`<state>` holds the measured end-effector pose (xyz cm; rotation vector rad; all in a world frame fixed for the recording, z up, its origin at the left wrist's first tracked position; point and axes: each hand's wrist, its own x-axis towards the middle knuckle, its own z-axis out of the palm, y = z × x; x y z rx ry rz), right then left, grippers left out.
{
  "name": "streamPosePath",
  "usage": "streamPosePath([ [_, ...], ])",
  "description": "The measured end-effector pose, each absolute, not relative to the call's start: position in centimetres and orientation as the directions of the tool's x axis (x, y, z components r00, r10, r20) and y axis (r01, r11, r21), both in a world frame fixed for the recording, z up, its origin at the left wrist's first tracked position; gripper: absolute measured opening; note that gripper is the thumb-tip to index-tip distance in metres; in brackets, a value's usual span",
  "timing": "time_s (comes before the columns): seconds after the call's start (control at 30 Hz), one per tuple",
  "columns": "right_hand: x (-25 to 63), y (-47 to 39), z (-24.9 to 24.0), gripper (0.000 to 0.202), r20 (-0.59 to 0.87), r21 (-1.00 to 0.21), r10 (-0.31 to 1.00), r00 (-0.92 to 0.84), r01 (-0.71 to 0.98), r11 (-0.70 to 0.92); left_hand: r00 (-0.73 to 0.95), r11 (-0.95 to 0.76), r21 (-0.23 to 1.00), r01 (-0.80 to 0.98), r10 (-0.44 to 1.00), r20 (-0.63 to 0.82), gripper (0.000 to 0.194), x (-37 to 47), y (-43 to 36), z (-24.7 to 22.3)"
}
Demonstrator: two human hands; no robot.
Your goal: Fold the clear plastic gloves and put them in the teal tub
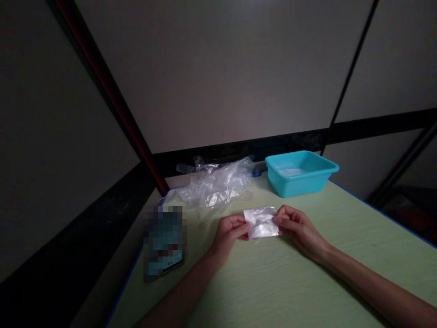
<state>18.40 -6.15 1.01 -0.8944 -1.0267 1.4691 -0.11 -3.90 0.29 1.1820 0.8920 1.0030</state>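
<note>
A small, flat rectangle of folded clear plastic [262, 223], shiny and creased, is stretched between my two hands above the table. My left hand [232, 232] pinches its left edge between thumb and fingers. At the opposite edge, my right hand [294, 228] grips it the same way. Beyond my left hand lies a loose heap of clear disposable plastic gloves [218, 182], some with finger shapes sticking out. Whether the folded piece is also a glove I cannot make out.
A turquoise plastic basin [300, 184] stands at the back right, with something pale and clear inside. A blurred-out flat object [164, 243] lies at the left edge. The pale green table [273, 287] has a blue rim and meets wall panels [225, 82] behind.
</note>
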Motion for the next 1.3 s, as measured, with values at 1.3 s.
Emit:
streamPosePath([
  [1.3,18.31,-6.17,0.81,0.018,0.125,-0.980,0.987,-0.100,-0.169,0.107,0.359,0.082,0.992,-0.097,0.932,-0.042,0.024,0.21,-4.32,0.46],
])
